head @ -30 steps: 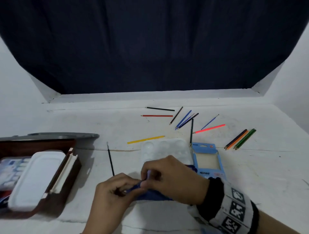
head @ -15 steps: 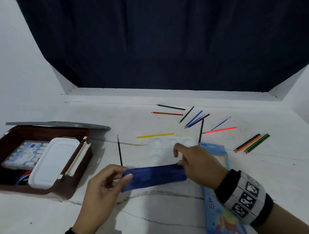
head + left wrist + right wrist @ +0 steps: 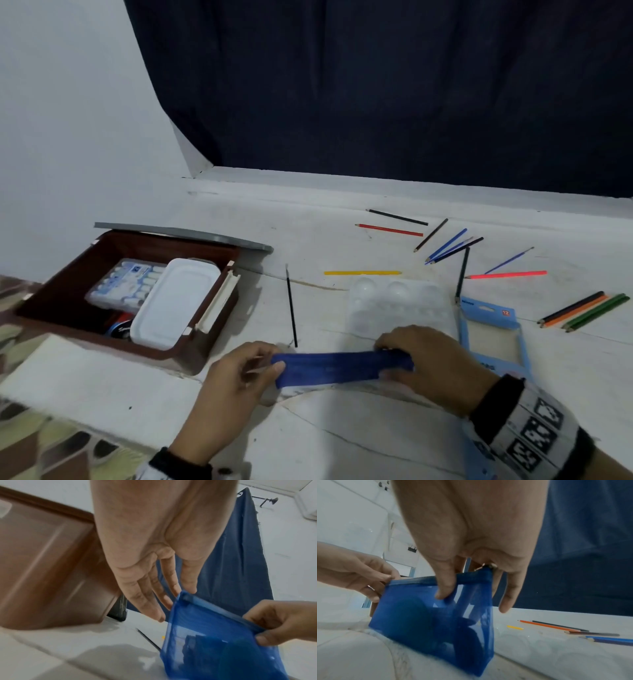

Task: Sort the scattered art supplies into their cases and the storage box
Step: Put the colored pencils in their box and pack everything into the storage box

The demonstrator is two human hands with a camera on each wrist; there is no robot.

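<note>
Pouch: blue mesh pouch (image 3: 342, 369) low centre of the head view, standing on the white tabletop (image 3: 342, 435)
Left hand (image 3: 236, 380): pinching the pouch's left end
Right hand (image 3: 428, 363): gripping its right top edge
Storage box (image 3: 68, 318): brown, open, at left
Pencils (image 3: 445, 245): scattered upper right

Dim, even light throughout; soft shadows, motion blur, wide-angle bending at edges.
</note>
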